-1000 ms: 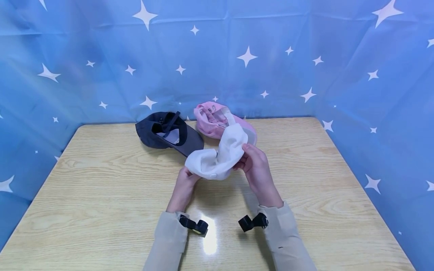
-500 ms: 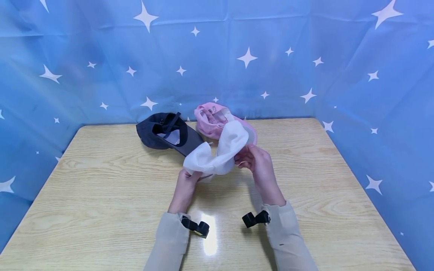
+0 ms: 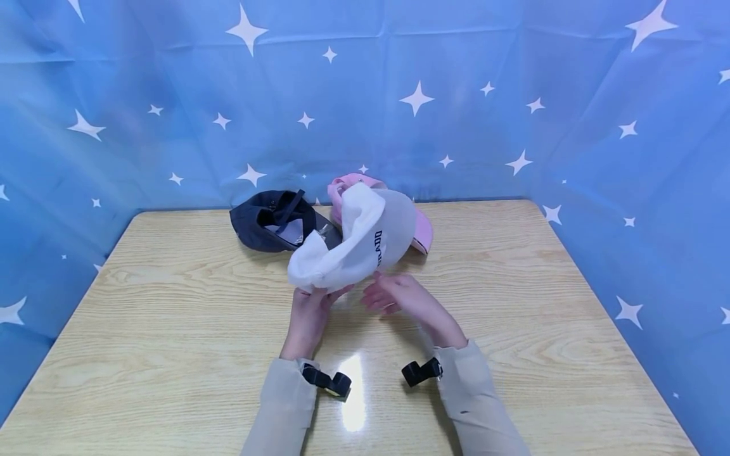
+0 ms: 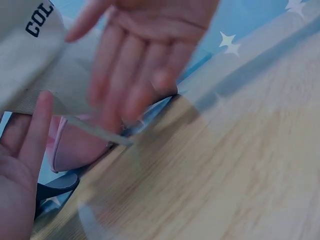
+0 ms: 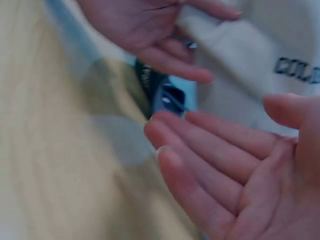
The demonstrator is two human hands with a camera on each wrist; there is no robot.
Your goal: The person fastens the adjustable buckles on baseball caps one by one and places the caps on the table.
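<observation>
A white baseball cap (image 3: 393, 218) with dark lettering on its front is held above the table, tilted, with its lettered side toward the right. My left hand (image 3: 308, 320) grips its lower left edge; in the right wrist view, that hand's (image 5: 145, 30) thumb and fingers lie on either side of the cloth. Just under the cap's lower right side is my right hand (image 3: 407, 301), its fingers extended and holding nothing. The right wrist view shows this palm (image 5: 265, 200) turned up with its fingers spread slightly, close to the white cap (image 5: 240, 65).
Behind the white cap, a pink cap (image 3: 423, 233) lies on the wooden table (image 3: 171, 329), partly covered in view. To its left rests a dark navy cap (image 3: 251, 225), opening up. A blue star-patterned cloth (image 3: 365, 76) hangs along the table's back and sides.
The white cap has turned so its lettered front shows, and it covers more of the pink cap. My right hand has let go of its right side and moved left and down.
</observation>
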